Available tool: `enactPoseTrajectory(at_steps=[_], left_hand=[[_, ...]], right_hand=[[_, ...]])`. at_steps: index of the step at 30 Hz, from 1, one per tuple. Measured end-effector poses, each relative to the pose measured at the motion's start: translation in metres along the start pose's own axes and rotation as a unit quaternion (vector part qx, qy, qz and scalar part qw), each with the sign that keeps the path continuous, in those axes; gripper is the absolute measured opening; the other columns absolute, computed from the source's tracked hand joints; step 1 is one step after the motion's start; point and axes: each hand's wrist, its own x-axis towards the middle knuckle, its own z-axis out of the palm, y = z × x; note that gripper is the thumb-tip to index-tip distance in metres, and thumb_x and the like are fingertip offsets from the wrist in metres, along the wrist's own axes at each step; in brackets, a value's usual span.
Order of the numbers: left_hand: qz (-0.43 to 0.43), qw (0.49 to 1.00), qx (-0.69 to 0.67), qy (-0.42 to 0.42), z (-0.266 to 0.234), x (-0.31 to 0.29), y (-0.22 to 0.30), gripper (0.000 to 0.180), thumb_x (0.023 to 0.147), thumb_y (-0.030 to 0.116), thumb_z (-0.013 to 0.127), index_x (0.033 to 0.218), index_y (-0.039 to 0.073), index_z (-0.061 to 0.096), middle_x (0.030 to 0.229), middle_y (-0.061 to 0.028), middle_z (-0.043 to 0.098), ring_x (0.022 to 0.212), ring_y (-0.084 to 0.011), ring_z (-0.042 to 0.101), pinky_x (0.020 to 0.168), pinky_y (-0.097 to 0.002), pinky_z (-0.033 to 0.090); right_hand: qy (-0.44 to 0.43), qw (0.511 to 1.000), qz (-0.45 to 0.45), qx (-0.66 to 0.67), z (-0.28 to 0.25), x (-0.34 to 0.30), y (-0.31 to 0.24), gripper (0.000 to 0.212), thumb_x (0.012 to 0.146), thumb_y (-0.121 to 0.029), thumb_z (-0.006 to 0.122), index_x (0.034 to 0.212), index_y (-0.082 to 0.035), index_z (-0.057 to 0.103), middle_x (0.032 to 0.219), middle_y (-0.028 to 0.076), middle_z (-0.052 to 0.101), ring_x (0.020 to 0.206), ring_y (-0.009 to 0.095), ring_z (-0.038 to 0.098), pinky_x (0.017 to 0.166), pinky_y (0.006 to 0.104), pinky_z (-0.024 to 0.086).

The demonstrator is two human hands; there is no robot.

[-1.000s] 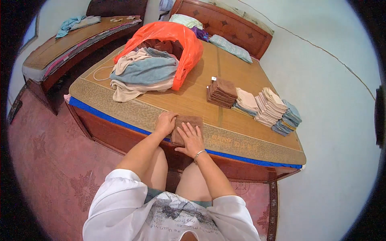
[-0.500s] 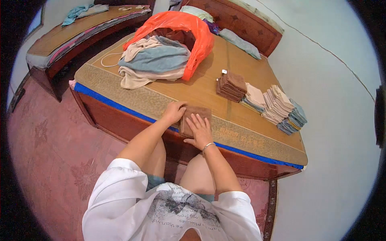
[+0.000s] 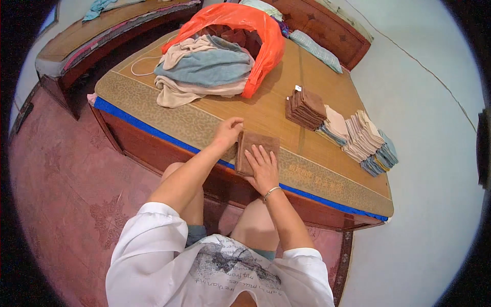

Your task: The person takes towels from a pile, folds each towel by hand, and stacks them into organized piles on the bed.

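Observation:
A small brown folded cloth lies near the front edge of the mat-covered bed. My left hand grips its left edge, fingers curled around it. My right hand lies flat on the cloth, fingers spread, pressing it down; a thin bracelet sits on that wrist. Further back on the bed stands a stack of folded brown cloths, with a row of folded beige, white and blue cloths to its right.
An orange plastic bag full of unfolded towels, with a blue-grey and beige heap spilling out, lies at the bed's back left. A second bed stands further left. A red patterned floor is below; a pale wall is on the right.
The view has shifted closer over the bed. My left hand has slid from the cloth's top to its left edge; my right hand stays flat on the cloth.

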Motion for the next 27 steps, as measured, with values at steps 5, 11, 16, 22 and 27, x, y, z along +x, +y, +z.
enactPoseTrajectory(at_steps=[5,11,16,22,27], left_hand=[[0.011,0.998,-0.053,-0.022,0.008,-0.003,0.004,0.024,0.090,0.012,0.054,0.111,0.001,0.057,0.098,-0.0047,0.061,0.086,-0.0118,0.057,0.076,-0.0252,0.046],[-0.032,0.990,-0.137,-0.022,0.023,-0.026,0.040,0.021,0.090,0.008,0.052,0.109,0.000,0.058,0.103,-0.0067,0.062,0.097,-0.0131,0.056,0.086,-0.0257,0.044],[-0.031,0.988,-0.134,-0.075,0.049,-0.035,0.026,0.020,0.091,0.009,0.052,0.108,0.000,0.058,0.101,-0.0059,0.062,0.096,-0.0124,0.057,0.086,-0.0249,0.044],[-0.061,0.977,-0.107,-0.176,0.067,-0.041,0.014,0.020,0.091,0.011,0.052,0.107,0.002,0.060,0.097,-0.0029,0.063,0.091,-0.0113,0.057,0.083,-0.0252,0.045],[-0.068,0.969,-0.090,-0.221,0.064,-0.048,0.020,0.019,0.091,0.010,0.052,0.105,0.001,0.060,0.096,-0.0037,0.063,0.089,-0.0104,0.057,0.081,-0.0254,0.046]], right_hand=[[0.012,0.942,0.122,0.313,0.006,-0.003,0.039,0.065,0.078,-0.032,0.067,0.134,-0.013,0.040,0.140,0.012,0.037,0.129,0.027,0.035,0.107,0.0438,0.024],[0.240,0.453,0.300,0.805,-0.051,-0.023,0.070,0.062,0.093,-0.049,0.040,0.136,-0.005,0.033,0.137,0.011,0.040,0.124,0.029,0.041,0.104,0.0411,0.035],[0.329,0.391,0.313,0.801,-0.079,-0.056,0.111,0.058,0.093,-0.046,0.040,0.135,-0.006,0.035,0.136,0.012,0.042,0.122,0.030,0.043,0.102,0.0466,0.036],[0.414,0.515,0.346,0.666,-0.129,-0.053,0.201,0.047,0.086,-0.011,0.054,0.131,-0.005,0.038,0.127,0.011,0.049,0.115,0.029,0.049,0.097,0.0435,0.043],[0.454,0.836,0.221,0.216,-0.157,0.035,0.270,0.041,0.087,-0.014,0.057,0.121,0.007,0.046,0.116,0.015,0.056,0.106,0.022,0.053,0.093,0.0341,0.041]])
